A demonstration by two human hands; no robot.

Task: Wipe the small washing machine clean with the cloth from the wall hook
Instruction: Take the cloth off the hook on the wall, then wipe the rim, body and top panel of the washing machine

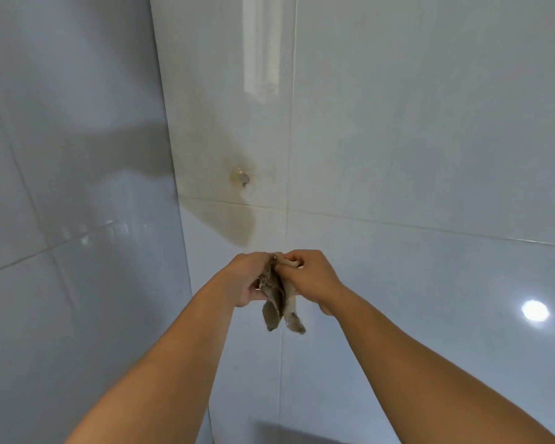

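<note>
A small, grey-brown cloth (281, 302) hangs bunched between both my hands in front of the tiled wall. My left hand (245, 277) grips its left side and my right hand (311, 277) pinches its top edge, with two loose ends dangling below. The small wall hook (242, 178) is bare, above and slightly left of my hands, with a brownish stain around it. The washing machine is not clearly in view; only a dark edge (302, 434) shows at the bottom.
Glossy white wall tiles (430, 155) fill the view, meeting at a corner (170, 155) on the left. A lamp reflection (535, 310) glares on the right tile.
</note>
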